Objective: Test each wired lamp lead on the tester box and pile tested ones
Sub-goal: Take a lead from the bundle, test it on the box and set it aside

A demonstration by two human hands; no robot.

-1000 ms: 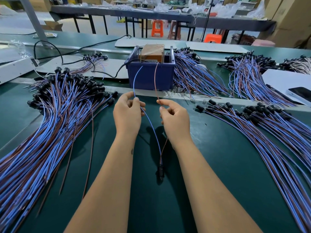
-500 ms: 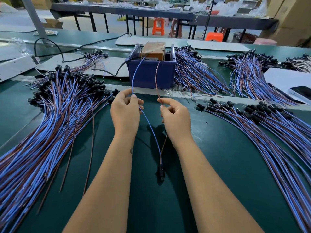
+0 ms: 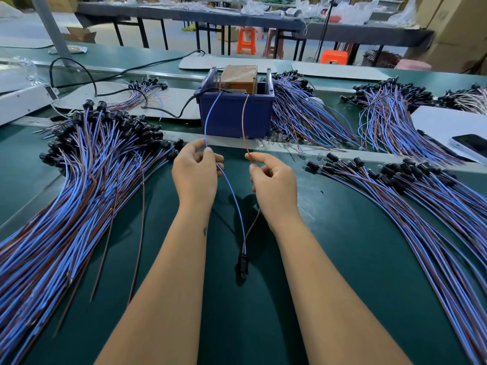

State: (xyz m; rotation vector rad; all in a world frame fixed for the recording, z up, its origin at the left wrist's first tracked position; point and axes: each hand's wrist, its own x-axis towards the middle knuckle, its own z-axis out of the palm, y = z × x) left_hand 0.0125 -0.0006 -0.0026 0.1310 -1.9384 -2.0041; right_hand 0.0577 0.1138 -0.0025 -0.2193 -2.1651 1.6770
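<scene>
While testing, lead: lamp socket (image 3: 243, 264) lies near me, wires reach far to tester box (image 3: 238, 101).
Left hand (image 3: 195, 175): I pinch blue wire (image 3: 232, 196), steering its tip.
Right hand (image 3: 274, 180): pinches brown wire (image 3: 243, 122), kept apart.

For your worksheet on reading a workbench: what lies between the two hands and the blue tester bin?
In the head view, a pale strip crosses there; the blue wire and brown wire span it up to the blue tester bin.

text: none legible | tester box (image 3: 238, 77): pale label strip on its near face, print too small to read | cardboard cartons (image 3: 458, 30) far right: no readable marks
</scene>
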